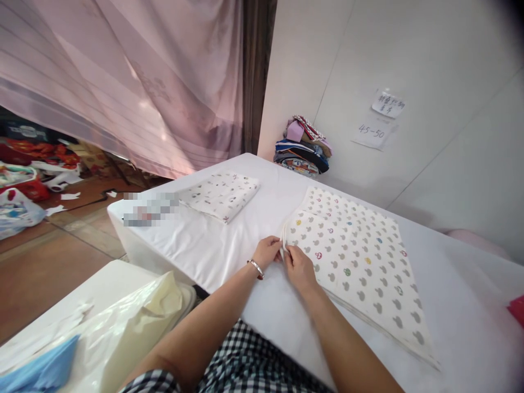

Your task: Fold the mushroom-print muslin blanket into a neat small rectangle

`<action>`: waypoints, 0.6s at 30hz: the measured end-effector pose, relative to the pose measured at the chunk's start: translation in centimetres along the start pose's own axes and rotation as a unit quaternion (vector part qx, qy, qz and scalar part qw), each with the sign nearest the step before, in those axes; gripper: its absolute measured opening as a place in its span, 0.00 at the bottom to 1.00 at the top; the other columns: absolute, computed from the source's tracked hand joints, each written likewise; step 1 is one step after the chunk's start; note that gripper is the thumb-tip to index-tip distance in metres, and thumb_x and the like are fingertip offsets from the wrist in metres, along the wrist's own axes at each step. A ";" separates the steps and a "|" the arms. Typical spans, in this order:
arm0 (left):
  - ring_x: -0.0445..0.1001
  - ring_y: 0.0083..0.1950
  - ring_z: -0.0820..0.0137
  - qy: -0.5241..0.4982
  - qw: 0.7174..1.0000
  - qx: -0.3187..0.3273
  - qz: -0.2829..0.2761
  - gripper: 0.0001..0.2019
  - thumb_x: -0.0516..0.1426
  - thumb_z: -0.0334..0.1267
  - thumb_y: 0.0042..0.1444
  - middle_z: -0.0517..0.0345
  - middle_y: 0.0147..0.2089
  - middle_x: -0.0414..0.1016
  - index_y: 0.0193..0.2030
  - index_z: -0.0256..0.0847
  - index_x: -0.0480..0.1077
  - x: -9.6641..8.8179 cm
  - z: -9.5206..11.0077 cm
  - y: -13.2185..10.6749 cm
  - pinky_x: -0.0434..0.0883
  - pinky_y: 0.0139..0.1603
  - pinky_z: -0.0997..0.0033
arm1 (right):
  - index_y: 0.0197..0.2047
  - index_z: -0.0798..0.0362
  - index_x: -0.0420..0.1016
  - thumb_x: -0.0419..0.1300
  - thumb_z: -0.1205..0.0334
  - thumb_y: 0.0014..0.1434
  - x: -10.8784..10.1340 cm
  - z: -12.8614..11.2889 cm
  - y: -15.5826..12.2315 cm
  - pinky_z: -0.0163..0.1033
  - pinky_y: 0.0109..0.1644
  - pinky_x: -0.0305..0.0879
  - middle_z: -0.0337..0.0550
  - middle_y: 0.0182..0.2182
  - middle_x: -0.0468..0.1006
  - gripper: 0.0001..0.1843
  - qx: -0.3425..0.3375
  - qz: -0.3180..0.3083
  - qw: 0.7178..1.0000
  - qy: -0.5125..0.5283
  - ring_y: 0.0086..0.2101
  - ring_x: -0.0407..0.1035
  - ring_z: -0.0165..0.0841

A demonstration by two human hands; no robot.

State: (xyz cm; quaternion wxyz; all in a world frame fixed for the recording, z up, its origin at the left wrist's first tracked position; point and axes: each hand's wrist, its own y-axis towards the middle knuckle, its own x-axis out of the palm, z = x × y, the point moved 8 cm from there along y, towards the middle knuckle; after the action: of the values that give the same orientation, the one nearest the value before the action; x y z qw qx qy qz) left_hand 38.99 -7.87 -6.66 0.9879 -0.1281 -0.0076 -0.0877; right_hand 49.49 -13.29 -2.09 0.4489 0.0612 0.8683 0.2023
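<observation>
A cream cloth with grey and coloured prints [352, 256] lies flat on the white table [229, 240]. At its near left corner both my hands meet. My left hand [267, 252], with a bracelet at the wrist, pinches the stacked edge layers of the cloth. Fingers of my right hand [298, 267] are closed on the same corner, right beside the left. A second folded printed cloth [221, 195] rests farther back on the left of the table, apart from both hands.
A pile of folded coloured fabrics [303, 145] sits at the table's far edge against the white wall. Paper notes [379, 120] hang on the wall. A plastic bag [123, 327] lies on a lower surface at the near left. Pink curtain [135, 82] and floor clutter fill the left.
</observation>
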 end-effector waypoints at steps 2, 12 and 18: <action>0.68 0.19 0.75 -0.009 1.000 0.001 0.004 0.05 0.56 0.33 0.51 0.65 0.18 0.67 0.35 0.35 0.68 0.0 0.1 -0.2 0.65 0.19 0.78 | 0.40 0.52 0.70 0.45 0.60 0.61 -0.2 0.4 0.0 0.37 0.39 0.61 0.45 0.33 0.74 0.14 0.015 0.014 1.000 0.019 0.34 0.67 0.34; 0.66 0.18 0.78 -0.019 0.999 0.005 0.027 0.14 0.55 0.27 0.49 0.68 0.20 0.66 0.45 0.35 0.64 -0.3 0.4 -0.4 0.64 0.18 0.80 | 0.38 0.53 0.71 0.49 0.57 0.59 -1.1 2.3 -0.3 0.37 0.37 0.62 0.43 0.30 0.74 0.13 0.075 0.075 0.988 0.113 0.30 0.66 0.32; 0.65 0.18 0.78 -0.021 0.999 0.007 0.023 0.14 0.54 0.27 0.49 0.68 0.20 0.66 0.44 0.35 0.64 -0.2 0.5 -0.5 0.63 0.18 0.81 | 0.38 0.53 0.72 0.50 0.56 0.58 -1.2 2.6 -0.5 0.36 0.36 0.62 0.43 0.30 0.74 0.14 0.085 0.082 0.984 0.134 0.30 0.66 0.32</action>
State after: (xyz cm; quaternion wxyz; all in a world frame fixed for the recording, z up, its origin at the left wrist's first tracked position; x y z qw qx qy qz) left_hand 38.74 -8.20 -6.03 0.9902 -0.1226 -0.0256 -0.0618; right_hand 52.29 -13.28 -2.72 0.3030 0.1426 0.9267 0.1702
